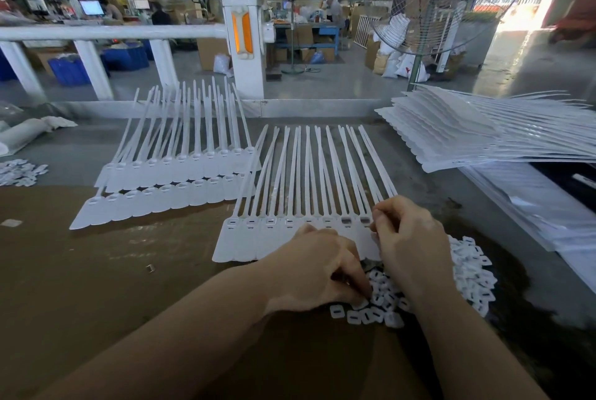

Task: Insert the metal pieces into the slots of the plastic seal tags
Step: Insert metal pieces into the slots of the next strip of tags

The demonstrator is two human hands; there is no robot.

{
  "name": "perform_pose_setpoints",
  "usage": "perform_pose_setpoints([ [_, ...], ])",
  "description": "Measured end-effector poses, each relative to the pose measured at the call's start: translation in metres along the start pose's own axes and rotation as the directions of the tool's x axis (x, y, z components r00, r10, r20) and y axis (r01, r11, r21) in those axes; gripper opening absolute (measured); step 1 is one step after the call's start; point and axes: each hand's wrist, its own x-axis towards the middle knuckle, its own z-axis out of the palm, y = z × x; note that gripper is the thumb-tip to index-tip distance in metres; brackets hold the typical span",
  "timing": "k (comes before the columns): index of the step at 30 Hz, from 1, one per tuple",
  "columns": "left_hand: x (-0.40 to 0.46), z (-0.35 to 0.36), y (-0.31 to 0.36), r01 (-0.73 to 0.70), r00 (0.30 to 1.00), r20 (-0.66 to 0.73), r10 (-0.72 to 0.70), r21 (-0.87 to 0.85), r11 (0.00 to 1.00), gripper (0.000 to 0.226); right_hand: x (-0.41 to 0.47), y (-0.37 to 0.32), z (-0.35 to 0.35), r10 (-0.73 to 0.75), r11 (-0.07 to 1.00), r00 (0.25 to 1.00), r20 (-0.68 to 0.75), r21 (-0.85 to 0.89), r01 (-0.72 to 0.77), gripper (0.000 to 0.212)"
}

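White plastic seal tags (pixel 290 235) lie joined in a flat row, straps fanned.

Seal tags (pixel 292 232) on the bench — plain white throughout, straps included. Two slots near the right end show dark grey metal pieces (pixel 346 221). Heap of small caps (pixel 474 273): white, each with a dark slit. Cardboard sheet (pixel 96 286) — unpatterned brown. Table surface (pixel 467 206) grey, blotched darker. Stacked tags (pixel 467 131) at right: white.
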Motion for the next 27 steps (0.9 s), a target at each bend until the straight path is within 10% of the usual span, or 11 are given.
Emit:
perform_pose_setpoints([
  [10, -0.002, 0.001, -0.005, 0.088, 0.978, -0.155, -0.143, -0.315, 0.945, 0.016, 0.0, 0.003, 0.001, -0.035, 0.998, 0.999, -0.003, -0.044, 0.035, 0.01],
  [20, -0.005, -0.016, -0.019, -0.008, 0.839, -0.195, -0.508, -0.938, 0.347, 0.011, 0.001, 0.002, 0.002, -0.049, 0.997, 0.999, 0.0, -0.063, 0.049, 0.011],
  [27, -0.005, -0.017, -0.021, -0.041, 0.835, -0.144, -0.531, -0.979, 0.199, 0.011, 0.0, 0.003, 0.002, -0.055, 0.997, 0.998, -0.005, -0.062, 0.054, 0.011],
])
